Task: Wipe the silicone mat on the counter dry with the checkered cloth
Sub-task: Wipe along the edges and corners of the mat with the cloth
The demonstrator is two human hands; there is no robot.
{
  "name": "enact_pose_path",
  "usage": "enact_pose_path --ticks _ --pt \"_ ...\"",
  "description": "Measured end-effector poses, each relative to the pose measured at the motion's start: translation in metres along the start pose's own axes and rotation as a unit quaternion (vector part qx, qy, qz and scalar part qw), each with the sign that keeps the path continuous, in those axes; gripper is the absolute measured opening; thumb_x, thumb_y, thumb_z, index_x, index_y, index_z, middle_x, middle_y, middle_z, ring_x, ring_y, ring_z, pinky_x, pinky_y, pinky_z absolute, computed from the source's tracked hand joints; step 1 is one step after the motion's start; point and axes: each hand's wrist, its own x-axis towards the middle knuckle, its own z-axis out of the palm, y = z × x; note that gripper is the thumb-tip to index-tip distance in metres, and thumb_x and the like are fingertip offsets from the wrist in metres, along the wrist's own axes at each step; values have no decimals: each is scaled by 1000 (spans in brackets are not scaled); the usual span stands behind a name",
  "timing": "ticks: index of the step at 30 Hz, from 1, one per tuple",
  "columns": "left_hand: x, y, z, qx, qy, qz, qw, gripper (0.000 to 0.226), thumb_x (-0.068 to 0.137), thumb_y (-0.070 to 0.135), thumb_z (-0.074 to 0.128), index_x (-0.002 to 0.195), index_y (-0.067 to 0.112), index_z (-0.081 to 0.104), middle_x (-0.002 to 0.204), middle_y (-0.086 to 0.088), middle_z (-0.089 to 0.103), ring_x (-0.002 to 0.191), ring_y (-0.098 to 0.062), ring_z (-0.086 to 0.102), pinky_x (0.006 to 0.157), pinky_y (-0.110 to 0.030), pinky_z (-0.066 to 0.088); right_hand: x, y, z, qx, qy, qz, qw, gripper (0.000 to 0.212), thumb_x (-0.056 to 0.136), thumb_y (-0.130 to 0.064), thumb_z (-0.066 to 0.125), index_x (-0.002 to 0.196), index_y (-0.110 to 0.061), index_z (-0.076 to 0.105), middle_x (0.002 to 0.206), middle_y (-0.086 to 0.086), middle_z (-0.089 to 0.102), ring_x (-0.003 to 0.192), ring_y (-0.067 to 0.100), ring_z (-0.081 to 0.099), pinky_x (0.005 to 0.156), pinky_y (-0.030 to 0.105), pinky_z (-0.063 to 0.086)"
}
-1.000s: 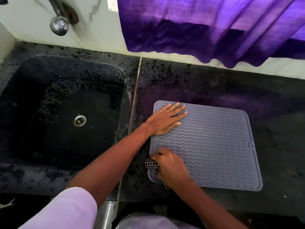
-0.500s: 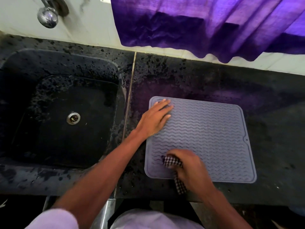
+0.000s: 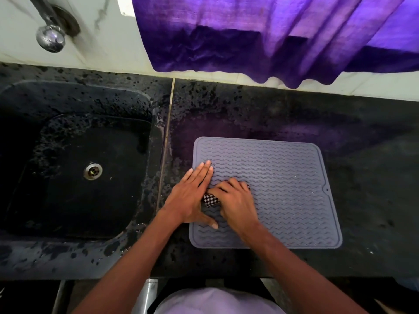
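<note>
A grey silicone mat (image 3: 283, 189) with wavy ridges lies flat on the dark counter, right of the sink. My left hand (image 3: 192, 196) rests flat on the mat's left edge, fingers together and pointing away, holding nothing. My right hand (image 3: 235, 200) is closed over the bunched black-and-white checkered cloth (image 3: 209, 200) and presses it onto the mat's left-middle part, right beside my left hand. Most of the cloth is hidden under my right hand; only a small bunch shows between the two hands.
A black sink (image 3: 74, 171) with a metal drain (image 3: 92, 171) sits to the left, its rim wet. The counter (image 3: 362, 177) is speckled with water near the seam. A chrome tap (image 3: 50, 38) and a purple curtain (image 3: 272, 37) hang at the back wall.
My right hand has moved the cloth from the mat's near-left corner up toward its middle-left. My left hand has slid back from the far-left corner toward me along the mat's left edge.
</note>
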Motion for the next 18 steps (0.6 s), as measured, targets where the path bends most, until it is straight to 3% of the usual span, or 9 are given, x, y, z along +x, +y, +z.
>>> enact_pose_path --ticks 3,7,18 --pt "0 2 -2 2 -7 -7 1000 156 53 99 54 157 10 -21 163 -3 -33 151 -16 -28 126 -38 -12 -4 11 -2 -8 -1 1 1000 51 53 -14 84 100 -28 70 93 -8 66 92 21 58 74 36 48" --pt "-2 2 -4 -15 -6 -15 1000 156 52 100 55 157 13 -22 162 1 -34 150 -13 -29 124 -38 -15 -20 47 -8 -25 6 20 999 62 42 -11 87 99 -29 71 91 -9 66 90 21 59 71 34 47" --pt "-3 8 -11 -4 -21 -29 999 157 51 101 55 156 14 -24 161 2 -36 149 -12 -32 118 -34 -24 -73 151 -38 -40 11 129 991 56 48 5 78 97 -23 74 93 -5 71 90 26 60 70 39 53"
